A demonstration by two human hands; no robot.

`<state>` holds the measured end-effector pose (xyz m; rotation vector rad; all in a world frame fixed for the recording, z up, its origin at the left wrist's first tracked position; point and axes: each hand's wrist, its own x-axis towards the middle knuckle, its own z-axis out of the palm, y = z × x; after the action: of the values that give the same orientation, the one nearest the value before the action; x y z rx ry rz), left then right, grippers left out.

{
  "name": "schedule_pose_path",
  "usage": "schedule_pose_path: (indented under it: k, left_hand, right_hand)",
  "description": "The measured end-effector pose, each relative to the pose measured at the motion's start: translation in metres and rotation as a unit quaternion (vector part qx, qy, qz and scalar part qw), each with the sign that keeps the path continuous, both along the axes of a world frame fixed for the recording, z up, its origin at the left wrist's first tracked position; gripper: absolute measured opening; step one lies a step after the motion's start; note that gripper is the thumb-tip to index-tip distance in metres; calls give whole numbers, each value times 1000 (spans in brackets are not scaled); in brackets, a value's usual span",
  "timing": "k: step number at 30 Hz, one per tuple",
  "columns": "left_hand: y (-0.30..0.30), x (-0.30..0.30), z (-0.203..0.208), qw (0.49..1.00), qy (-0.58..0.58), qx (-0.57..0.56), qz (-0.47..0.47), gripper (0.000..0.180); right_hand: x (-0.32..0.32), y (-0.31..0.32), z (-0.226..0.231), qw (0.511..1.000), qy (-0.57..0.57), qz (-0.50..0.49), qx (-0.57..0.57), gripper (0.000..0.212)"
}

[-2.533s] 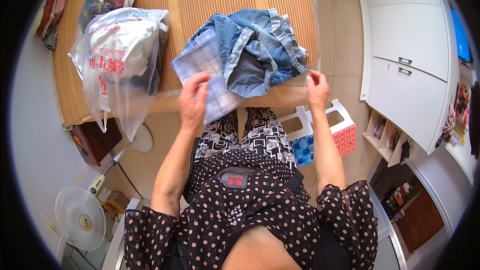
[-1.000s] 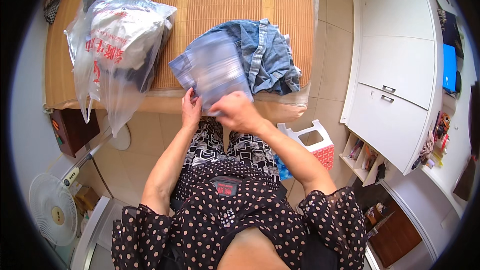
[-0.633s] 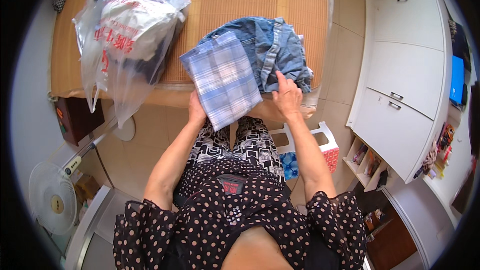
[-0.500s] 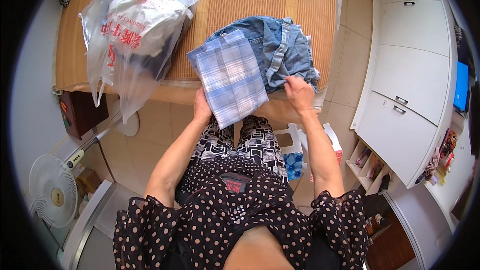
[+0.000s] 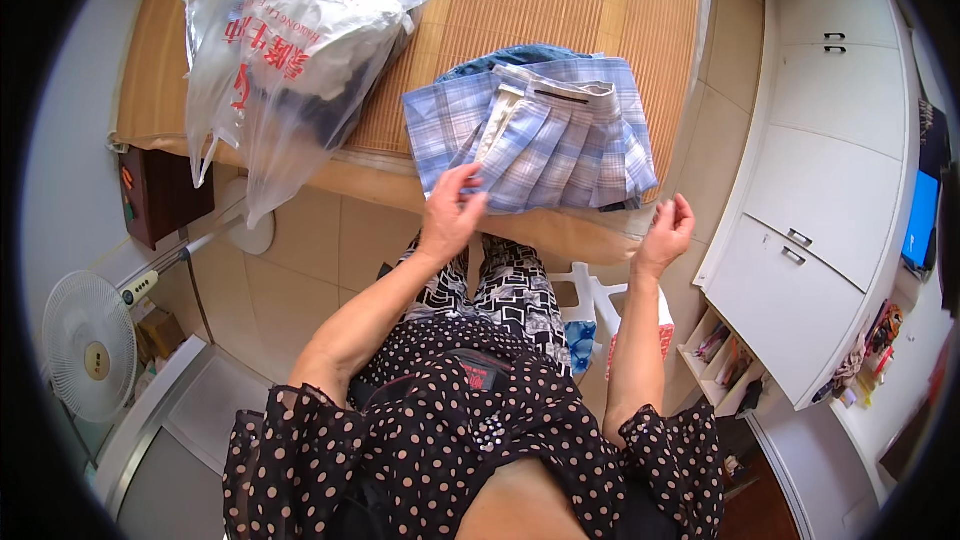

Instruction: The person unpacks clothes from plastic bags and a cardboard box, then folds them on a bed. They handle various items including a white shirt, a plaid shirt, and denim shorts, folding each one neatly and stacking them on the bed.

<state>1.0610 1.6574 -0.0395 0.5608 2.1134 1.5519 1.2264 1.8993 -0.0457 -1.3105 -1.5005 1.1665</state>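
Observation:
A blue-and-white plaid pleated skirt lies spread near the front edge of the bed, its pale waistband toward the far side. Under it is a blue denim garment, mostly hidden, with only its far edge showing. At the skirt's near left edge is my left hand, fingers apart and gripping nothing; whether the fingertips touch the cloth is hard to tell. My right hand hovers just off the skirt's near right corner, empty, with loosely bent, separated fingers.
A clear plastic bag with red print, filled with clothes, stands left on the bamboo-matted bed. A white fan is at lower left. White cabinets line the right side. White plastic stools stand by my legs.
The plaid skirt has left my left hand and now lies opened out over the denim. My right hand has let go of the denim and moved toward me and right.

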Motion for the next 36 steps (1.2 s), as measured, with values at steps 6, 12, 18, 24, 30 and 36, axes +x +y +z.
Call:
schedule_pose_path:
  k: [6, 12, 18, 24, 30, 36]
  left_hand:
    - [-40, -20, -26, 993, -15, -46, 107, 25]
    - [-2, -32, -34, 994, 95, -53, 28, 34]
    - [24, -32, -38, 976, 176, -123, 31, 54]
    - [19, -41, -48, 984, 151, -91, 35, 37]
    - [27, -42, -35, 996, 62, -53, 48, 22]
    - [30, -41, -39, 998, 28, -41, 38, 21]
  right_hand:
    - [-47, -28, 19, 947, -116, 257, 155, 22]
    - [-97, -9, 19, 932, -147, 249, 217, 39]
    - [-121, 20, -11, 946, -119, 298, 35, 40]
    - [-92, 7, -11, 960, -83, 267, -23, 20]
    - [-83, 7, -23, 968, -20, 237, -74, 17]
    - [-80, 13, -33, 967, 2, 238, -89, 19]
